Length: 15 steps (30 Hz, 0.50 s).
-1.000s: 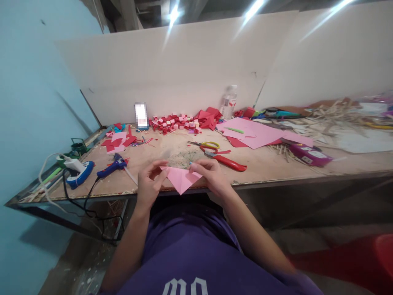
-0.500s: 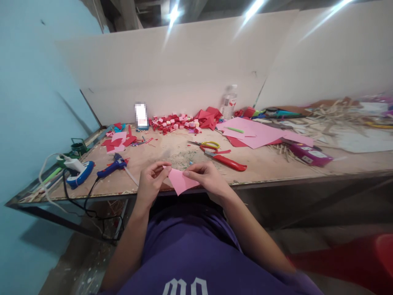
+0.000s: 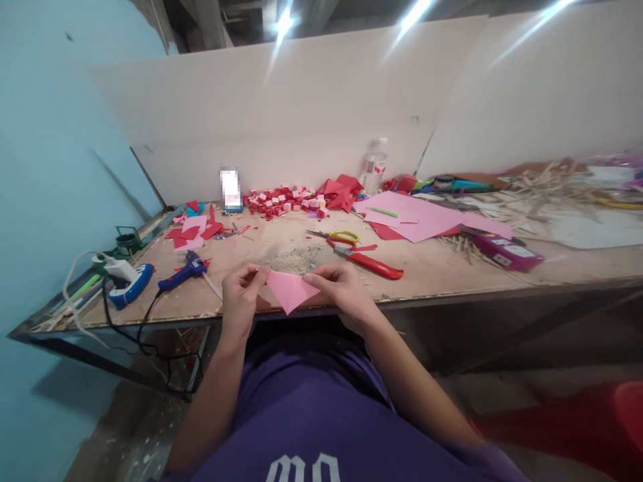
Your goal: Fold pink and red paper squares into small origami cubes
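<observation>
A small folded pink paper is held at the near edge of the wooden table, its point hanging down. My left hand pinches its left corner with thumb and fingers closed. My right hand pinches its right upper edge, fingers curled over it. Both hands sit just above the table edge, in front of my purple shirt.
Red-handled pliers and yellow-handled scissors lie just beyond my right hand. A blue glue gun with cable lies left. Several small red and pink folded pieces, pink sheets, a bottle and wooden sticks lie farther back.
The pink paper has been folded narrower, its right flap brought in. My right hand moved slightly left, closer to my left hand.
</observation>
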Each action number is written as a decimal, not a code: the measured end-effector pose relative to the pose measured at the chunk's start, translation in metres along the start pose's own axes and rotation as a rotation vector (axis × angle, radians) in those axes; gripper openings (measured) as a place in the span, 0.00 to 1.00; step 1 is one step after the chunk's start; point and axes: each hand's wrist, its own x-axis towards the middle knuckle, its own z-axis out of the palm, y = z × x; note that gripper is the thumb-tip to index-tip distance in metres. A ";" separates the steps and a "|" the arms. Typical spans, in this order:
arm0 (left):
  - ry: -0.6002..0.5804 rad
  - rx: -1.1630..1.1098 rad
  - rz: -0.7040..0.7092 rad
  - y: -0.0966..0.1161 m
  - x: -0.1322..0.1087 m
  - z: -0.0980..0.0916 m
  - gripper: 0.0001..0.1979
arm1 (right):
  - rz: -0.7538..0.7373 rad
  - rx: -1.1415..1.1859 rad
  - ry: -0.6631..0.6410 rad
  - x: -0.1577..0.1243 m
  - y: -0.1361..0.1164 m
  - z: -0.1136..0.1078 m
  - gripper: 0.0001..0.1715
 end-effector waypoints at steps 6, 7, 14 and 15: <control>0.159 -0.038 0.065 -0.003 0.000 0.002 0.13 | 0.026 0.021 0.007 -0.001 0.003 0.001 0.21; 0.171 -0.044 0.071 -0.003 0.000 0.002 0.13 | 0.031 0.031 0.006 -0.001 0.004 0.001 0.21; -0.014 -0.075 -0.016 0.000 0.001 -0.001 0.12 | 0.029 0.081 0.022 -0.002 0.001 0.002 0.20; -0.059 -0.064 -0.031 0.001 0.001 -0.001 0.12 | 0.021 0.078 0.025 -0.002 0.000 0.002 0.20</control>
